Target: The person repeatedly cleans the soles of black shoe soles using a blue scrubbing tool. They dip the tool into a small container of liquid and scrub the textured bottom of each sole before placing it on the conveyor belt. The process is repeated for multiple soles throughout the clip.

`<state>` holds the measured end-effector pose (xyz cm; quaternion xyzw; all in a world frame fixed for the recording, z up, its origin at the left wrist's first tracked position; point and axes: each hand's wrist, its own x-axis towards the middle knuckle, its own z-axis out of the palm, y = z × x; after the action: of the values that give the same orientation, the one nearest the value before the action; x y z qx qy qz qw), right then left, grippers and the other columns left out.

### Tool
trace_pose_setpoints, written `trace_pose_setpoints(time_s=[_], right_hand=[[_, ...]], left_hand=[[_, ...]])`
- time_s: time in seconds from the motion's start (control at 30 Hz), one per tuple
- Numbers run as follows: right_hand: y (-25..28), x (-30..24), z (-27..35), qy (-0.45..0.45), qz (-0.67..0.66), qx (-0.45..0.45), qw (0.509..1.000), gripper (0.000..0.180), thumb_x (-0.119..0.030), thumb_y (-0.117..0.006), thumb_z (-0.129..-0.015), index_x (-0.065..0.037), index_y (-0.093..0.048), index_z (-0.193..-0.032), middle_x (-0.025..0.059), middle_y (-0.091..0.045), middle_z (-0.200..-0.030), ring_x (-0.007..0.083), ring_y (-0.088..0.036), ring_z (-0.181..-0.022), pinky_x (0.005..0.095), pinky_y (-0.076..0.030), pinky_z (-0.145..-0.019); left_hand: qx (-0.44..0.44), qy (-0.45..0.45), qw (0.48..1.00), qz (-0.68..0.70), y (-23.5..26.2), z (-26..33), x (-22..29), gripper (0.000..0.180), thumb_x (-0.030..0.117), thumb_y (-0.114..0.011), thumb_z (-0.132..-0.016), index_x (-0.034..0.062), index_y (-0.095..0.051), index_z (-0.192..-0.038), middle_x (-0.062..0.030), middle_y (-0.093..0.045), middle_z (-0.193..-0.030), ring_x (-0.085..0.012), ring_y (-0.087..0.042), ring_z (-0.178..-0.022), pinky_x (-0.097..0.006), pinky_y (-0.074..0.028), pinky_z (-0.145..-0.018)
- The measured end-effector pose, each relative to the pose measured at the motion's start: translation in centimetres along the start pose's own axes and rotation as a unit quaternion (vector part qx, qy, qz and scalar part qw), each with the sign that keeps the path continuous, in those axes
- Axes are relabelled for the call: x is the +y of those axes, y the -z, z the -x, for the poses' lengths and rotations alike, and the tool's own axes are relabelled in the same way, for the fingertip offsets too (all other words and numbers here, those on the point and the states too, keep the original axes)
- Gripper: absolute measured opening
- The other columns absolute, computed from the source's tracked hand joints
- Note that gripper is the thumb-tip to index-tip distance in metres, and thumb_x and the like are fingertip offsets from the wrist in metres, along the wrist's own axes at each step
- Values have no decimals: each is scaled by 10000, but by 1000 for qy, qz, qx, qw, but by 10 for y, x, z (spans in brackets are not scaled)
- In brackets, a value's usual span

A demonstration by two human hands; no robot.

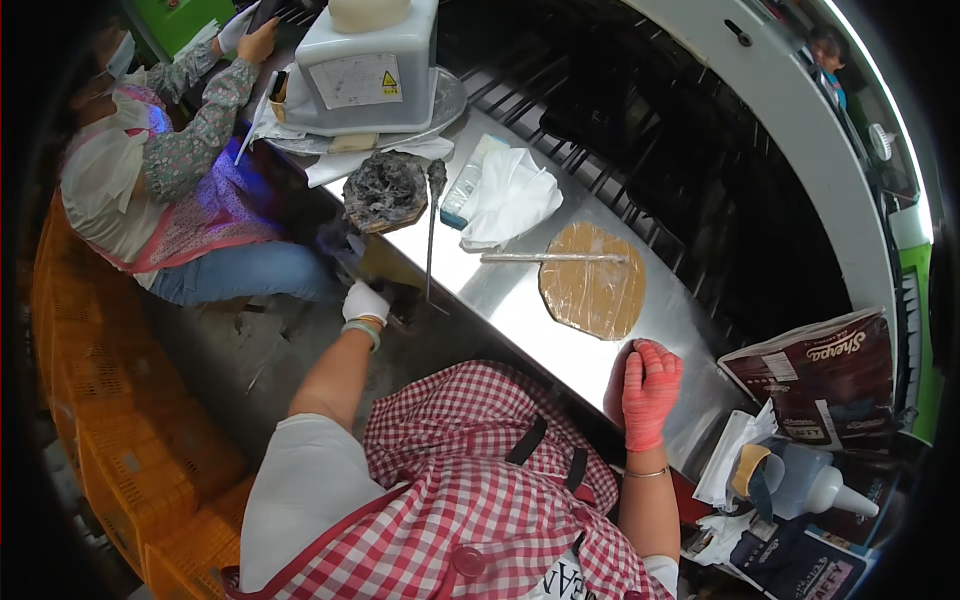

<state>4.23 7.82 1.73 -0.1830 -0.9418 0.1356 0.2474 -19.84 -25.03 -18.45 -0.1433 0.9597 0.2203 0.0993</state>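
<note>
My left hand (367,303), in a white glove, hangs low beside the near edge of the metal table (500,310); its fingers are mostly hidden and dim. On the tabletop rests my right hand (650,393) in a red glove, fingers bent slightly, thumb apart, nothing visible in it. Beyond it lies a brown cardboard piece (592,300) covered in shiny clear film, with a thin pale stick (520,258) across it. Farther left is a board with a dark sticky-looking mass (386,188). A thin stick with a dark clotted tip (433,215) lies beside that.
Crumpled white paper (515,198) lies by a blue-and-white packet (465,185). A white plastic container (368,75) stands on a round tray. A squeeze bottle (800,480) is at right. Another person (170,190) sits at left, near orange crates (130,420). Dark machinery borders the far side.
</note>
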Motion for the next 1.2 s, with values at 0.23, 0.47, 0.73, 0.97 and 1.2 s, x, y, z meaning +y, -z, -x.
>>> trace_pose_setpoints(time_s=[0.23, 0.47, 0.73, 0.97, 1.2], right_hand=[[2, 2, 3, 5, -29, 20, 999, 148, -93, -618, -783, -45, -664, -915, 98, -645, -960, 270, -558, -891, 362, -447, -831], [2, 8, 4, 19, -45, 20, 999, 155, -105, -626, -770, -47, -665, -908, 102, -647, -960, 287, -560, -887, 368, -448, -830], [2, 11, 6, 26, -54, 24, 998, 157, -116, -626, -768, -50, -664, -905, 101, -646, -965, 294, -560, -887, 378, -447, -829], [3, 9, 4, 13, -37, 10, 999, 160, -111, -624, -769, -52, -668, -912, 96, -648, -963, 291, -560, -885, 371, -450, -832], [2, 5, 1, 3, -29, 12, 999, 148, -90, -619, -771, -49, -667, -905, 96, -648, -953, 281, -557, -878, 365, -445, -829]], left_hand=[[-12, -143, 987, -73, 62, 31, 19, 380, 342, -642, -698, 22, -592, -896, -224, -642, -896, -383, -628, -838, -449, -500, -756], [3, -192, 978, -84, 153, 70, 28, 382, 368, -655, -674, 24, -617, -836, -210, -649, -820, -370, -631, -793, -432, -496, -722], [115, -152, 981, 41, 139, 33, 29, 430, 421, -688, -693, 21, -621, -835, -206, -653, -816, -356, -640, -768, -418, -492, -705], [151, -39, 984, 81, 43, -41, 45, 354, 374, -630, -760, 65, -639, -933, -209, -654, -911, -378, -624, -895, -442, -493, -778], [-50, -126, 990, -49, -22, -32, 4, 345, 354, -617, -763, 97, -653, -990, -194, -652, -960, -363, -618, -924, -426, -493, -820]])
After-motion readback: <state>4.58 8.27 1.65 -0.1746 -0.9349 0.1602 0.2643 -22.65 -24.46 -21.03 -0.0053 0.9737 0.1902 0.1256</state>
